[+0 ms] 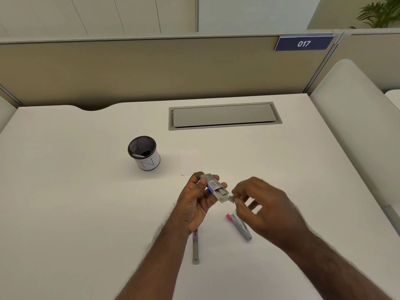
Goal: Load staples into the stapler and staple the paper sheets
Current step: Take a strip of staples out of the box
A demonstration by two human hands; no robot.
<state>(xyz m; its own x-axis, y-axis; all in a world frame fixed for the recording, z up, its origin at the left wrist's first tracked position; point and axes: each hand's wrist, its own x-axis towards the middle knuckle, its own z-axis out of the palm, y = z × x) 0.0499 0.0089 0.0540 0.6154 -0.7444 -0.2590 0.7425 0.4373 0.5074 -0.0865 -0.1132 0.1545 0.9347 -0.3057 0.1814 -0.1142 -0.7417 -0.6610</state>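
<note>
Left hand (195, 200) raised over tabletop (75, 202), grip wrapped round small staple box (213, 186), thumb on top face, fingers behind; box tilted, open end toward lower right, inner tray slid partway out w/ grey staple strips showing. Right hand (264, 206) just beside that open end, thumb + forefinger pinching small pale piece at tray's tip (231, 198); motion blur, so can't tell if loose flap or staples. Other fingers loosely spread.

Stapler lying opened out flat on tabletop below hands: pink-tipped metal half (240, 227) partly under right hand, angled toward lower right; purple-tipped grey half (195, 247) running straight down from under left wrist. Can't tell if the halves join.

Paper sheets (190, 162): pale stack flat on tabletop just beyond left hand, nr centre. Mesh pen cup (144, 153) w/ white wrap left of paper, apart from it. Grey cable hatch (224, 115) further back. Partition sign "017" (304, 43) top right.
</note>
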